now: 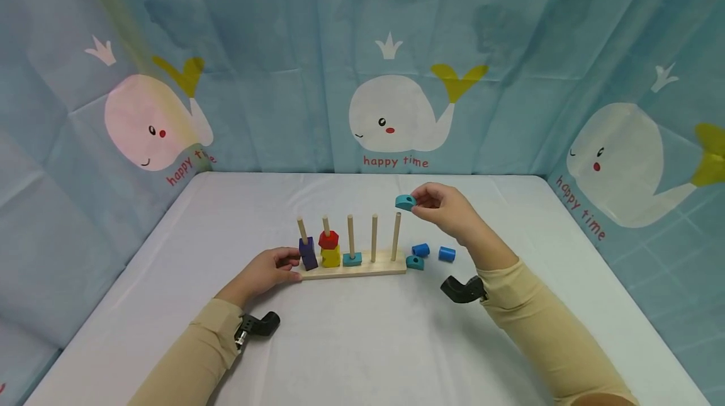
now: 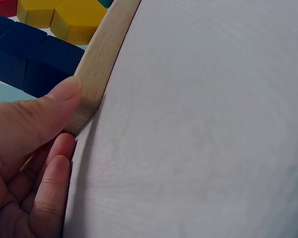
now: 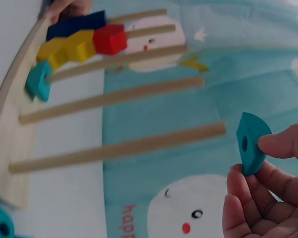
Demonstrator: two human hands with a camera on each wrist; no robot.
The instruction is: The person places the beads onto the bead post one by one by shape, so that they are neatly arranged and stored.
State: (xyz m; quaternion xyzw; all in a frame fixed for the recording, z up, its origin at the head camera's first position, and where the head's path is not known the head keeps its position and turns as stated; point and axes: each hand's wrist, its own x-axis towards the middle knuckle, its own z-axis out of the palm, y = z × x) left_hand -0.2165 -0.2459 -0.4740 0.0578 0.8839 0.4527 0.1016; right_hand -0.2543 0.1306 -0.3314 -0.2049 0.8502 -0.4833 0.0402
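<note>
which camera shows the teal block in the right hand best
The right wrist view: the teal block appears large there, its hole and curved side visible, pinched by the right hand. The head view shows it too, but small; the left wrist view doesn't show it.

Head view: soft, even light is falling on the white tablecloth; the right sleeve is casting a diffuse shadow; a yellowish streak is tinting the curtain, upper left. Left wrist: dimmer; wooden base is shading the tablecloth. Right wrist: dim; pegs are blurring slightly.
</note>
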